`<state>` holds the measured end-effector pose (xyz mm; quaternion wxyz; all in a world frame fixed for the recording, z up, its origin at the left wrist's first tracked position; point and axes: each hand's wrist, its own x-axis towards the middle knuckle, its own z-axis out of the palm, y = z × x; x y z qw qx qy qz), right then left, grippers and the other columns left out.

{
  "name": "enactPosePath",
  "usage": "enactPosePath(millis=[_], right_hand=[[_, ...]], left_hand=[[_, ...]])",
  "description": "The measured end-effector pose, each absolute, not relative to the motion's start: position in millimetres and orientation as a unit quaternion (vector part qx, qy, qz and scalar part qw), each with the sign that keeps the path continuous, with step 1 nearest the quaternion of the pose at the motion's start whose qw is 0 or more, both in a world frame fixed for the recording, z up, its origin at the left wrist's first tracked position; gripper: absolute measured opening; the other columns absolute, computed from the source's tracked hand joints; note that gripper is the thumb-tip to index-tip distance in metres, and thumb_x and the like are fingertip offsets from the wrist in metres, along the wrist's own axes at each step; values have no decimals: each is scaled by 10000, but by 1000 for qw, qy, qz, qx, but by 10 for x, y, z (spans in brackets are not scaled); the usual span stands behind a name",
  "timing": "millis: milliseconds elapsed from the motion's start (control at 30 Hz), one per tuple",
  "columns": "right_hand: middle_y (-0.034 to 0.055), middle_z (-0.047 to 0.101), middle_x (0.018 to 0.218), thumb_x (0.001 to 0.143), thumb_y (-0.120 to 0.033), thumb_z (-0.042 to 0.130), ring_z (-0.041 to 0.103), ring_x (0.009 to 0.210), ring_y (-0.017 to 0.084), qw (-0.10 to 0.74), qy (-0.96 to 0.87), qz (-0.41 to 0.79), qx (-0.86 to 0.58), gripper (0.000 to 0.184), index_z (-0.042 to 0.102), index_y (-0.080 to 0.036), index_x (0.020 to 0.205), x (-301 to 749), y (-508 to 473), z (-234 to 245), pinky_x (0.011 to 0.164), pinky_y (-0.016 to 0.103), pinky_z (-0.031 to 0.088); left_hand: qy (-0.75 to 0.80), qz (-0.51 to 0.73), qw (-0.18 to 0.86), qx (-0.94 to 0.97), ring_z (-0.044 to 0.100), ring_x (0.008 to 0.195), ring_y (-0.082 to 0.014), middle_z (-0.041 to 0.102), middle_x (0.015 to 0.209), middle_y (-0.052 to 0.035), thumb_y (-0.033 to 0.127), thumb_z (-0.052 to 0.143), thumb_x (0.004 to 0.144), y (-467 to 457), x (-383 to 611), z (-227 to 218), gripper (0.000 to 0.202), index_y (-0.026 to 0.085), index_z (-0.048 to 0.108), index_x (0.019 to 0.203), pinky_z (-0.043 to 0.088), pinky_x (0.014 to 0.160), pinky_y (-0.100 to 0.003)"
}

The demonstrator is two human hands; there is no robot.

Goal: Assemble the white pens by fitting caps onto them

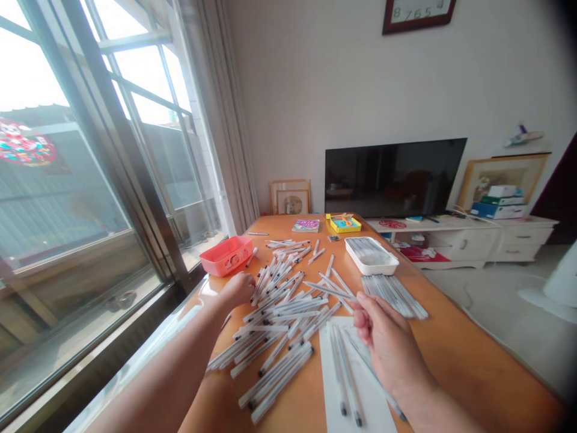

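My left hand is closed at the left edge of a heap of pens, beside the red plastic basket. Its fingertips are turned away, so what they pinch, if anything, stays hidden. My right hand pinches the end of a clear-barrelled pen, which points left over the heap. Below this hand a white sheet carries several pens with dark ends. A neat row of pens lies to its right, in front of a white tray that holds more pens.
Toward the far end of the orange-brown table are a yellow box and a colourful booklet. A television stands on a white cabinet beyond. Glass windows run along the left side.
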<state>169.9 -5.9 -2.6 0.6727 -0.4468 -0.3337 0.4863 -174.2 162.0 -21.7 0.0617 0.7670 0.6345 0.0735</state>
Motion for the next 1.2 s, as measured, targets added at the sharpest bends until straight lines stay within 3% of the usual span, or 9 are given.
enactPosePath(millis=[233, 600, 700, 900, 1067, 1200], right_hand=[[-3, 546, 635, 833, -507, 697, 440, 557, 100, 665, -364, 476, -446, 338, 674, -176, 766, 1671, -117, -3, 460, 211, 327], [-19, 553, 609, 839, -513, 681, 408, 521, 83, 662, -390, 461, -444, 341, 660, -181, 763, 1685, -129, -3, 451, 204, 302], [-20, 557, 608, 837, -508, 683, 403, 511, 83, 661, -388, 463, -444, 337, 655, -180, 761, 1693, -121, -6, 451, 209, 294], [-20, 549, 622, 859, -528, 657, 416, 543, 96, 637, -427, 480, -426, 363, 629, -185, 744, 1655, -183, 15, 492, 215, 314], [-13, 536, 616, 860, -564, 642, 437, 560, 116, 626, -479, 444, -427, 414, 577, -190, 694, 1598, -267, 61, 514, 237, 346], [-12, 563, 638, 886, -567, 605, 493, 597, 135, 610, -526, 399, -438, 380, 617, -201, 788, 1573, -303, 73, 558, 251, 403]], left_hand=[[692, 125, 75, 707, 604, 756, -185, 687, 810, -43, 235, 638, 736, 1236, -1757, -304, 135, 162, 699, 832, 424, 658, -262], [699, 281, 178, 633, 626, 748, -196, 692, 761, -44, 210, 716, 651, 951, -1747, -278, 135, 168, 698, 778, 458, 686, -291], [676, 366, 228, 598, 630, 757, -180, 704, 800, -54, 225, 713, 683, 876, -1699, -197, 151, 153, 697, 815, 471, 686, -277], [584, 516, 367, 508, 634, 696, -120, 724, 925, -75, 322, 701, 784, 674, -1303, 99, 398, 168, 661, 1149, 465, 561, -212], [456, 620, 505, 391, 672, 713, -101, 696, 837, -67, 225, 718, 820, 481, -867, 217, 166, 140, 677, 956, 560, 647, -184], [390, 638, 606, 272, 693, 701, -98, 716, 872, -85, 134, 714, 830, 332, -674, 171, 86, 122, 661, 897, 592, 650, -169]])
